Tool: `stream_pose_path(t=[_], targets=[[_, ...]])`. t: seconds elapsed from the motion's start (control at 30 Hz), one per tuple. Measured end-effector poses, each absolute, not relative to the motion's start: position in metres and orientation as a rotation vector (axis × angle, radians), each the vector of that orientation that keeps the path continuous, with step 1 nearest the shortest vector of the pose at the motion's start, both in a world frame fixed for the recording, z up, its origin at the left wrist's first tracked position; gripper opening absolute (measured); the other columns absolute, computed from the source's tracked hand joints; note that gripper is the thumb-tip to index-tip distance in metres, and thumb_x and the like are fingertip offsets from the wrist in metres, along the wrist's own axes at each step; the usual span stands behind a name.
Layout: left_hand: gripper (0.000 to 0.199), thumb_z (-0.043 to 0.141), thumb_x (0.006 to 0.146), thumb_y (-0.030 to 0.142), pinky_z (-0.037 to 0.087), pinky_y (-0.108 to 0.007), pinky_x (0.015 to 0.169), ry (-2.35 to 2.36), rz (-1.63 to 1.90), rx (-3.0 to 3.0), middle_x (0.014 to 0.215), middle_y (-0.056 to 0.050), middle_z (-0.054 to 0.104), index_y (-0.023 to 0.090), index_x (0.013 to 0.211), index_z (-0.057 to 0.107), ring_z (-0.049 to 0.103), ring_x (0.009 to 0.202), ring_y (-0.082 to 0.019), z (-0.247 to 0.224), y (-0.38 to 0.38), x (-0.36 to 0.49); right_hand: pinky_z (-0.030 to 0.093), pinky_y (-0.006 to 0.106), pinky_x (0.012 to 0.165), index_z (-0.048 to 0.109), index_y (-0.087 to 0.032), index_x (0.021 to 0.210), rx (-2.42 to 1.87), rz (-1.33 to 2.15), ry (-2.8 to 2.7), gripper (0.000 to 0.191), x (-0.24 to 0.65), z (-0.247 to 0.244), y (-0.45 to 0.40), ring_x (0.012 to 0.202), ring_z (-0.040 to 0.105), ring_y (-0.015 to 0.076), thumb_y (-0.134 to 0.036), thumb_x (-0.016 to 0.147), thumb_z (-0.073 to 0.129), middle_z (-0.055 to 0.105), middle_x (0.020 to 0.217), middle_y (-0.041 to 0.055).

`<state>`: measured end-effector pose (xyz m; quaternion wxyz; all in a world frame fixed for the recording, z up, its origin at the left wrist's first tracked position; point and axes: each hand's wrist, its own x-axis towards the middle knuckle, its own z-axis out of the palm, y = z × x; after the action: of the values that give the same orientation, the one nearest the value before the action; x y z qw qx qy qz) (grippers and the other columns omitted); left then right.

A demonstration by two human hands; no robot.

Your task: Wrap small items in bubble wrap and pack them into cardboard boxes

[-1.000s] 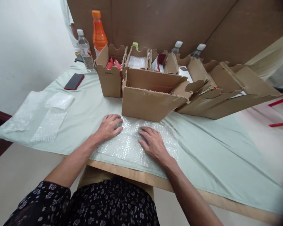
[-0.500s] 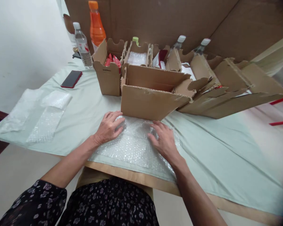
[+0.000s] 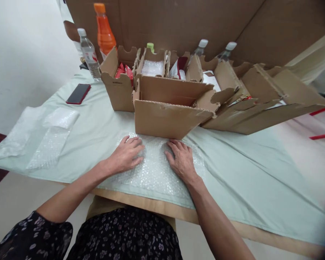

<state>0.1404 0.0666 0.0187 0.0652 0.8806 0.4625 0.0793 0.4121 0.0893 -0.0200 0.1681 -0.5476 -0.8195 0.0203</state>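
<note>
A sheet of clear bubble wrap [image 3: 154,169] lies flat on the pale green cloth, close to the table's front edge. On its left part rests my left hand [image 3: 127,153], palm down with the fingers spread. My right hand [image 3: 181,159] lies on its right part, fingers stretched and slightly bent, thumb apart. Neither hand grips anything. Just beyond the fingertips stands an open cardboard box [image 3: 159,119]; its floor is hidden from here.
More bubble wrap pieces [image 3: 51,144] lie at the left, with a phone [image 3: 78,94] behind them. Several cardboard bins [image 3: 119,92] stand in a row at the back. Behind them are a water bottle [image 3: 89,54] and an orange drink bottle [image 3: 105,34].
My left hand has slid a little nearer to me over the bubble wrap. The right hand has moved slightly left, and the wrap's right side lies flatter. The view has shifted slightly.
</note>
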Motion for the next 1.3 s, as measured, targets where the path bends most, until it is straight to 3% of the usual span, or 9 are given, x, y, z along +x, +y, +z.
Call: stream_pose_path(t=[0.13, 0.27, 0.57, 0.7, 0.83, 0.9, 1.13, 1.3], targets=[[0.043, 0.057, 0.099, 0.041, 0.029, -0.055, 0.122, 1.202, 0.297, 2.735, 0.151, -0.016, 0.055, 0.019, 0.135, 0.059, 0.043, 0.147, -0.033, 0.031, 0.061, 0.176, 0.042, 0.045, 0.102, 0.068, -0.015, 0.126, -1.551, 0.054, -2.321, 0.034, 0.408, -0.02, 0.089, 0.124, 0.057, 0.032, -0.03, 0.099, 0.053, 0.068, 0.136, 0.0134], [0.056, 0.056, 0.099, 0.048, 0.027, -0.054, 0.123, 1.148, 0.217, 2.736, 0.162, -0.016, 0.044, 0.02, 0.147, 0.051, 0.037, 0.152, -0.033, 0.008, 0.067, 0.195, 0.042, 0.044, 0.102, 0.067, -0.014, 0.127, -1.55, 0.065, -2.33, 0.035, 0.408, -0.018, 0.088, 0.124, 0.057, 0.0316, -0.03, 0.099, 0.053, 0.067, 0.136, 0.014], [0.057, 0.043, 0.104, 0.051, 0.024, -0.053, 0.126, 1.565, 0.208, 2.617, 0.168, -0.01, 0.036, 0.024, 0.155, 0.042, 0.03, 0.156, -0.031, -0.022, 0.036, 0.107, 0.044, 0.049, 0.102, 0.069, -0.016, 0.126, -1.569, 0.171, -2.342, 0.035, 0.41, -0.015, 0.092, 0.127, 0.056, 0.0345, -0.029, 0.097, 0.055, 0.066, 0.138, 0.0158], [0.052, 0.043, 0.104, 0.047, 0.026, -0.056, 0.125, 1.692, 0.254, 2.574, 0.164, -0.014, 0.041, 0.021, 0.149, 0.049, 0.033, 0.154, -0.033, -0.014, 0.01, 0.091, 0.046, 0.054, 0.103, 0.069, -0.018, 0.127, -1.559, 0.283, -2.351, 0.038, 0.422, -0.005, 0.084, 0.131, 0.055, 0.0371, -0.033, 0.094, 0.059, 0.06, 0.145, 0.016], [0.049, 0.053, 0.1, 0.047, 0.025, -0.058, 0.126, 1.493, 0.313, 2.644, 0.162, -0.015, 0.043, 0.02, 0.14, 0.057, 0.031, 0.155, -0.034, 0.0, -0.01, 0.098, 0.047, 0.054, 0.106, 0.059, -0.023, 0.141, -1.302, 0.41, -2.556, 0.054, 0.445, 0.007, 0.04, 0.137, 0.052, 0.0349, -0.045, 0.092, 0.065, 0.05, 0.157, 0.0143], [0.052, 0.061, 0.095, 0.046, 0.025, -0.059, 0.126, 1.393, 0.332, 2.663, 0.162, -0.016, 0.044, 0.02, 0.139, 0.058, 0.033, 0.154, -0.035, 0.004, -0.015, 0.104, 0.048, 0.053, 0.107, 0.059, -0.023, 0.141, -1.175, 0.409, -2.662, 0.055, 0.452, 0.009, 0.012, 0.138, 0.052, 0.0343, -0.043, 0.091, 0.067, 0.05, 0.156, 0.0142], [0.058, 0.069, 0.086, 0.04, 0.032, -0.066, 0.12, 1.337, 0.307, 2.625, 0.154, -0.02, 0.051, 0.016, 0.139, 0.058, 0.044, 0.146, -0.04, 0.005, -0.013, 0.12, 0.056, 0.049, 0.099, 0.071, -0.018, 0.118, -1.22, 0.021, -2.516, 0.029, 0.434, -0.006, -0.029, 0.13, 0.062, 0.0327, -0.017, 0.097, 0.052, 0.068, 0.136, 0.0153], [0.069, 0.073, 0.081, 0.039, 0.033, -0.068, 0.119, 1.316, 0.317, 2.557, 0.15, -0.017, 0.057, 0.019, 0.143, 0.053, 0.051, 0.14, -0.039, 0.014, -0.019, 0.109, 0.063, 0.037, 0.084, 0.074, -0.021, 0.107, -1.16, 0.131, -2.359, 0.028, 0.432, 0.011, -0.012, 0.094, 0.077, 0.0216, -0.015, 0.099, 0.048, 0.08, 0.103, 0.0069]])
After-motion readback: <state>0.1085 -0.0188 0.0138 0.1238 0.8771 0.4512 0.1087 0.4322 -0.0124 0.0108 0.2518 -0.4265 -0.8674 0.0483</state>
